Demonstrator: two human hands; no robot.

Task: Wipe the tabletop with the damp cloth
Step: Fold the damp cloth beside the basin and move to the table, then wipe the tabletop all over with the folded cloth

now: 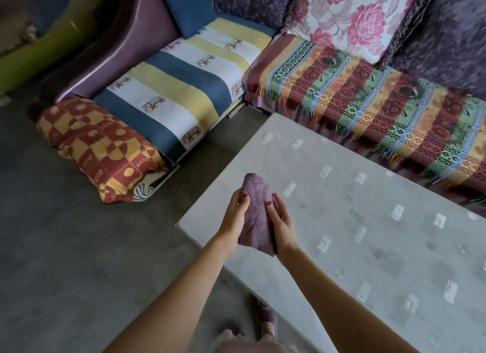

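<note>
- Presently, the fingers [246, 199] of the left hand [235, 216] curl round one side of the purple cloth [256, 216], thumb on top; those of the right hand [282, 221] wrap the other side, so both hands grip it.
- Cloth sits bunched and upright between the hands, raised over the near corner of the surface [368, 221]; whether its lower end touches cannot be told. Judged: it is being gathered into a pad before wiping.
- Dull smudges show across the surface, so wiping appears not yet done there.
- Nothing visible lies in the wiping path; pale rectangular marks look like part of the finish.
- Sofa with a striped throw [381, 121] stands just beside the far edge, leaving a narrow gap on that side.
- Patterned cushion [105, 153] lies near the corner, apart from the surface.
</note>
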